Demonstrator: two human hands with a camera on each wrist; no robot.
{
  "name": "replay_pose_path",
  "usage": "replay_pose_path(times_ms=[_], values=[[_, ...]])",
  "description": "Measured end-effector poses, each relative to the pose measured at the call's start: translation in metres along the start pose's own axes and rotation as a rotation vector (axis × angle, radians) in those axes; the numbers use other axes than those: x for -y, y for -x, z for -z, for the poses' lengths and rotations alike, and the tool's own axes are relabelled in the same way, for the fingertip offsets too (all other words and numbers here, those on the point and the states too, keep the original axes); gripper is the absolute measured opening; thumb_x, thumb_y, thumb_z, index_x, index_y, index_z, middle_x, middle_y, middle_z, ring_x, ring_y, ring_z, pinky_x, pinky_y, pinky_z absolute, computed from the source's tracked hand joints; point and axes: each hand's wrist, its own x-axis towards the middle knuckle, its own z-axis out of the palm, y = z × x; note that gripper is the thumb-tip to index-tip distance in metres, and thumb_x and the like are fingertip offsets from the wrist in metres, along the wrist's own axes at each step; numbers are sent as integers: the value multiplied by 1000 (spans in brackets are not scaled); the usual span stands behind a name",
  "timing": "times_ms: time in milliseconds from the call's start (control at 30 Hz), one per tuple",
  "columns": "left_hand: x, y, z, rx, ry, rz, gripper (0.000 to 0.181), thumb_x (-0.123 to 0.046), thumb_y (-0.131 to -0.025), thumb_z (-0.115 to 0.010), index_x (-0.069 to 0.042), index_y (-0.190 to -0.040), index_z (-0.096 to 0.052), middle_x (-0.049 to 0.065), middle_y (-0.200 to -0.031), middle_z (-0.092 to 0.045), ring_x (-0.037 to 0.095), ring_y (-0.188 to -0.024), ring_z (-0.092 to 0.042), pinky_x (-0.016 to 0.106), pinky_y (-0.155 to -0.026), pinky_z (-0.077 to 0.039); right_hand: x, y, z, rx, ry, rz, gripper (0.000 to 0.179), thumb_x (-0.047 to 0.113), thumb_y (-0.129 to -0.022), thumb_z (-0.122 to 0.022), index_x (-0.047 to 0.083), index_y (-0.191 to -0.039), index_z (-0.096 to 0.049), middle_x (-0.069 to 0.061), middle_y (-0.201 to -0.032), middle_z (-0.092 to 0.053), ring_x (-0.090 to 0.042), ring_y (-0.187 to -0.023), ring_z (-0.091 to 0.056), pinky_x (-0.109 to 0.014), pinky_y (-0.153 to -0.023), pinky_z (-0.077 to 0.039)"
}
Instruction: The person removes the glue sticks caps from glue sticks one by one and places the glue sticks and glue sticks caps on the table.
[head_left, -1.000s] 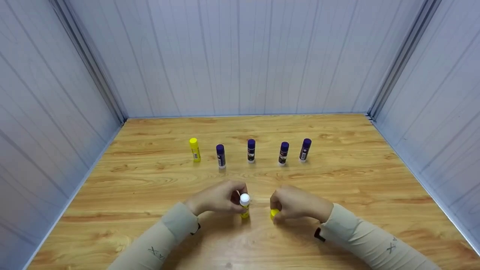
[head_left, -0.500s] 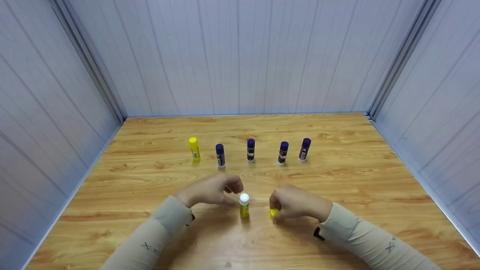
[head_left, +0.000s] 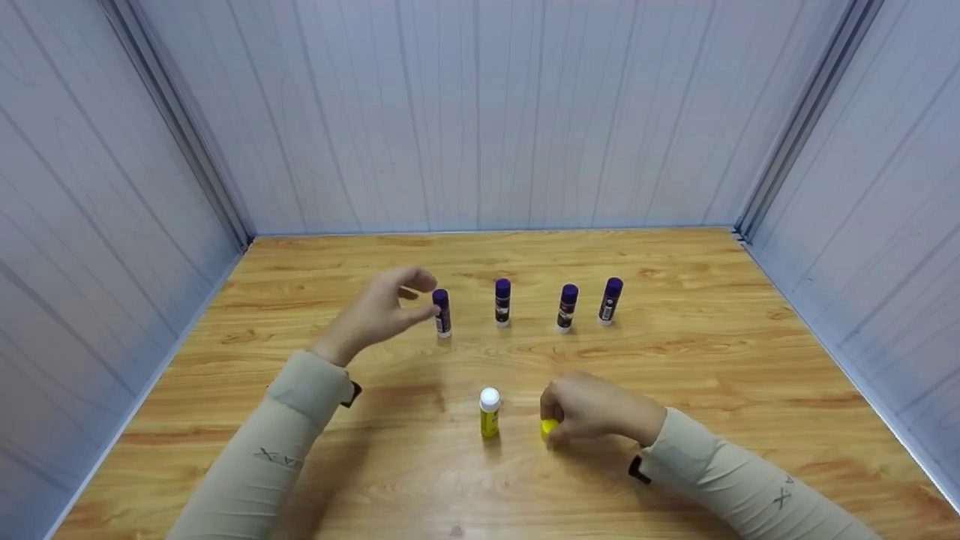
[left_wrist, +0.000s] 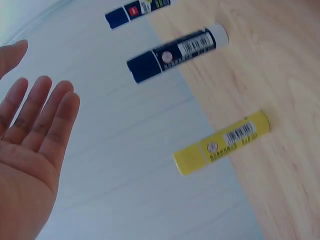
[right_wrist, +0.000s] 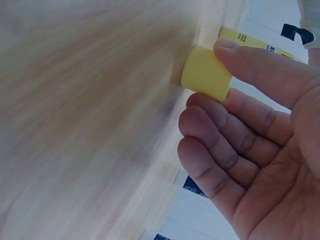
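Note:
My left hand point(head_left: 379, 311) reaches over the back left of the table with thumb and fingers apart, holding nothing. Right beside it stands a purple-capped glue stick point(head_left: 443, 322); contact cannot be told. A yellow glue stick point(left_wrist: 225, 142) shows upright in the left wrist view, but the left hand hides it in the head view. My right hand point(head_left: 596, 409) pinches a yellow cap point(right_wrist: 206, 72) between thumb and fingers, low at the tabletop. To its left an uncapped yellow glue stick point(head_left: 490, 421) stands upright, its white top showing.
More purple-capped glue sticks stand upright in the back row: one in the middle point(head_left: 502, 304) and two to the right, the nearer one point(head_left: 567, 309) and the outer one point(head_left: 610, 301). Pale panel walls point(head_left: 480, 112) enclose the wooden table point(head_left: 712, 352) at the back and sides.
My left hand has let go of the uncapped yellow glue stick and moved up and left to the back row. The right hand has stayed in place with the cap.

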Motion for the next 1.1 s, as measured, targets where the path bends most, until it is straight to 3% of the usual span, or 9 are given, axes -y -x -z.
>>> replay_pose_path(times_ms=[167,400,667,1100], values=[[10,-7,12,-88,-25,31,35,-10,-101,-78,3,-130,-66,21,-132,-70,39,-127,-67,54,-113,-54,1,0,1,0,1,3,17,16,-83,-93,9,-92,-81,3,-79,-73,-5,-69,-59,-26,-66,-54],[36,-16,19,-137,-63,151,47,-14,-102,-78,2,-141,-59,22,-146,-61,41,-140,-56,55,-121,-47,-1,0,1,5,-1,12,16,17,-84,-93,9,-90,-81,5,-77,-71,-4,-67,-57,-25,-64,-52],[63,-17,21,-128,6,304,64,-19,-101,-79,0,-154,-48,22,-160,-50,43,-148,-48,57,-126,-40,-1,1,0,-28,15,50,15,15,-84,-92,8,-89,-81,5,-76,-71,-1,-66,-55,-23,-63,-51],[89,-13,14,-72,66,461,76,-18,-101,-78,2,-161,-36,28,-162,-43,46,-149,-46,60,-123,-43,-1,1,-2,-19,5,25,16,14,-83,-92,7,-93,-81,3,-78,-72,-3,-68,-57,-24,-64,-52]])
